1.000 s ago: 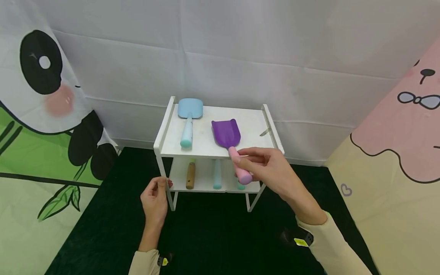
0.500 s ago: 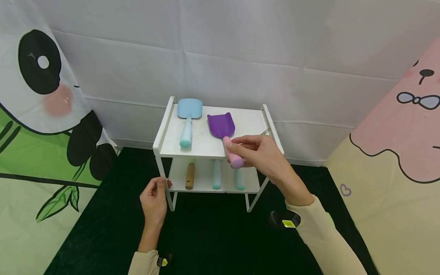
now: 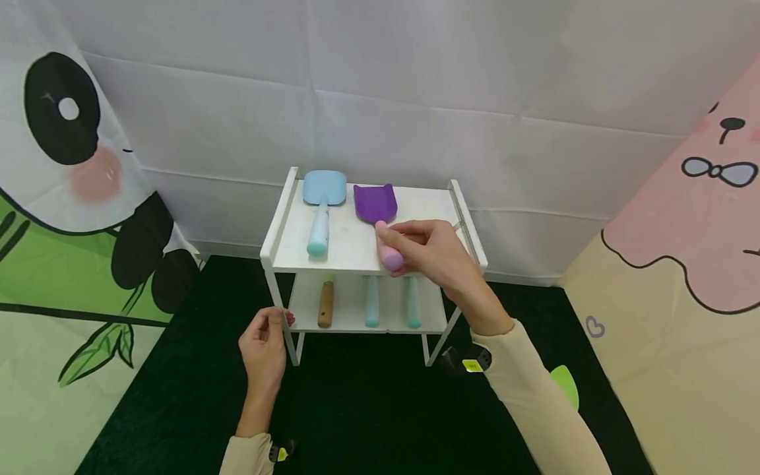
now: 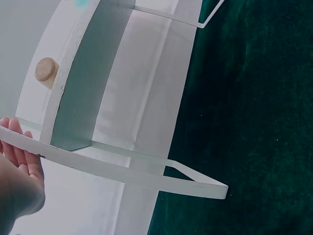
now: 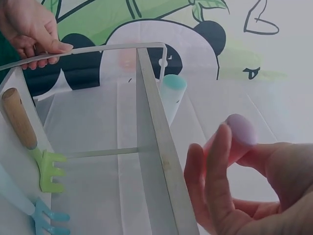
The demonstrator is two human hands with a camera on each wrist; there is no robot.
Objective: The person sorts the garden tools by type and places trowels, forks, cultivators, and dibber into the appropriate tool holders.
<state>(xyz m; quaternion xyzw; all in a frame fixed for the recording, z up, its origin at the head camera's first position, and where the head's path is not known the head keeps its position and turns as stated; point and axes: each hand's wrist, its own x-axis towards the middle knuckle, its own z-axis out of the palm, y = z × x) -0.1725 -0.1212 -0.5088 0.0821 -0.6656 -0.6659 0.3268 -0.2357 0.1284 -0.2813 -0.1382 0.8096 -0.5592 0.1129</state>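
Note:
My right hand (image 3: 436, 254) holds a toy shovel by its pink handle (image 5: 242, 132). The shovel's purple blade (image 3: 376, 203) points toward the back wall, over the top board of a white two-tier shelf (image 3: 350, 254). To its left on that board lies a light blue shovel (image 3: 324, 189), handle toward me. My left hand (image 3: 264, 346) grips the shelf's front left leg (image 4: 98, 169), thumb on one side and fingers on the other, as the right wrist view shows.
On the lower tier lie a green hand rake (image 5: 46, 171) with a wooden handle, a blue hand rake (image 5: 41, 215) and another tool with a light blue handle (image 3: 413, 303). Behind the shelf hangs a white cloth wall (image 3: 415, 99). Dark green carpet (image 3: 368, 409) covers the floor.
My right hand has moved the purple shovel forward and to the left, farther over the top board. The left hand keeps its grip on the leg.

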